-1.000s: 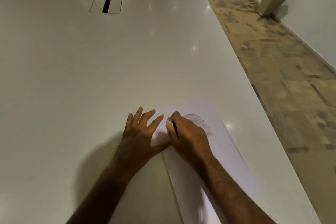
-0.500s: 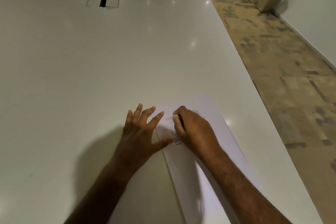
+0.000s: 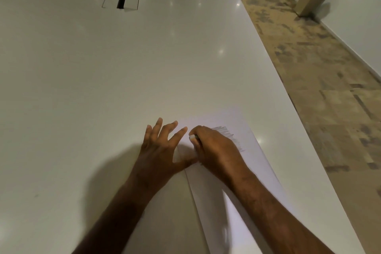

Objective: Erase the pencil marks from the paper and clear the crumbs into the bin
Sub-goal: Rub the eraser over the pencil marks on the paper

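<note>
Right hand [image 3: 216, 148] is curled round a small pale eraser [image 3: 192, 137], prob. pressed to the paper [image 3: 243, 202], though the contact itself is hidden under the fingers. Left hand [image 3: 159, 148] lies flat, fingers spread, thumb pinning the sheet's left edge. Grey pencil marks [image 3: 229, 135] show just beyond the right knuckles. Sheet lies near the table [image 3: 103, 88] edge. Thin, light, slides and creases easily, so hold it down close to the rubbing spot. No bin in view.
</note>
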